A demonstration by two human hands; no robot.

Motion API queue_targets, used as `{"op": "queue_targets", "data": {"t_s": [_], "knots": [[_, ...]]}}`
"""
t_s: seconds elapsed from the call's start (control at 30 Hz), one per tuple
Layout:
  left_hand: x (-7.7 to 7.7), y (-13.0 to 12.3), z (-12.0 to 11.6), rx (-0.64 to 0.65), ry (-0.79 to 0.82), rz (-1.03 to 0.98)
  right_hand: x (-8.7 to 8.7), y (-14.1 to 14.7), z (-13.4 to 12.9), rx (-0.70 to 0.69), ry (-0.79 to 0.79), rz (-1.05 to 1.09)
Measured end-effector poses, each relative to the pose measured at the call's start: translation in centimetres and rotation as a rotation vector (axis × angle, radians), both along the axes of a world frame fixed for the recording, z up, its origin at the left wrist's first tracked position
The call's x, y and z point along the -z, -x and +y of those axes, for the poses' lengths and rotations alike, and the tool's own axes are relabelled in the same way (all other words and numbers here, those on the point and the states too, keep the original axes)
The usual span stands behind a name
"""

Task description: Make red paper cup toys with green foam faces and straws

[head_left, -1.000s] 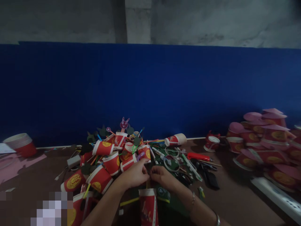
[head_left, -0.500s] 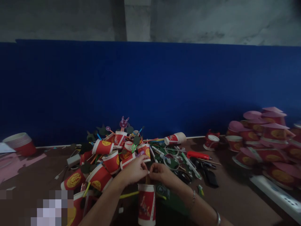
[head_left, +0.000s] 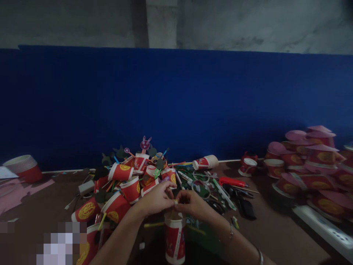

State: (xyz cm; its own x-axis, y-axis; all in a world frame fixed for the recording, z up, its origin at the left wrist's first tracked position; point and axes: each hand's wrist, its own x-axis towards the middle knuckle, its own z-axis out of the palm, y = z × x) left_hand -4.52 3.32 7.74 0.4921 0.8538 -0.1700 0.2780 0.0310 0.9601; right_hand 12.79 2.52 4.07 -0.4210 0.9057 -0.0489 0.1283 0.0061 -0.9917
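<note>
"Head view: what's at the far left?"

"A nested stack of red-and-white paper cups [head_left: 23, 169], tipped over a little, beside a flat pink paper sheet [head_left: 24, 197]."

"And next along?"

"A heap of red paper cups with round yellow emblems [head_left: 121, 172], lying at all angles. A pink rabbit-shaped cutout [head_left: 145, 145] sticks up from it."

"Then the hands?"

"The left hand [head_left: 157, 198] comes in over the heap's right edge, fingers bent, thumb tip at a tiny pale piece [head_left: 175, 201]. Just below stands a red paper cup with a white rim [head_left: 175, 239], upright, with a thin yellow strip [head_left: 154, 225] showing on both sides of it."

"The right hand?"

"The right hand [head_left: 191, 203] has its fingers curled, tips at that same piece. Which hand grips it, I can't tell."

"Further right?"

"A bright red-handled tool [head_left: 233, 182], then a long white power strip [head_left: 328, 229], and behind that, piled red paper cups with pink paper brims [head_left: 322, 158]."
</note>
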Motion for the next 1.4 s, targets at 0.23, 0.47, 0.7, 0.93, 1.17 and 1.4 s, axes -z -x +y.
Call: {"op": "queue_targets", "data": {"t_s": [0.23, 0.47, 0.7, 0.93, 1.17, 1.4], "knots": [[-1.2, 0.2, -0.3, 0.049, 0.046, 0.062, -1.7, -0.1, -0.6, 0.077, 0.039, 0.018], [-1.2, -0.2, -0.7, 0.004, 0.015, -0.091, -3.4, -0.7, -1.4, 0.020, 0.183, 0.175], [-1.2, -0.1, -0.6, 0.003, 0.051, -0.167, -3.9, -1.0, -1.1, 0.085, 0.132, 0.184], [-1.6, 0.3, -0.8, 0.090, -0.018, -0.091, -4.3, -1.1, -1.4, 0.074, 0.074, 0.150], [-2.0, 0.3, -0.6, 0.028, 0.011, -0.074, -3.4, -1.2, -0.8, 0.117, 0.008, 0.077], [-2.5, -0.6, -1.4, -0.189, -0.273, 0.182, -4.1, -0.4, -2.4, 0.437, -0.626, -0.309]]}}
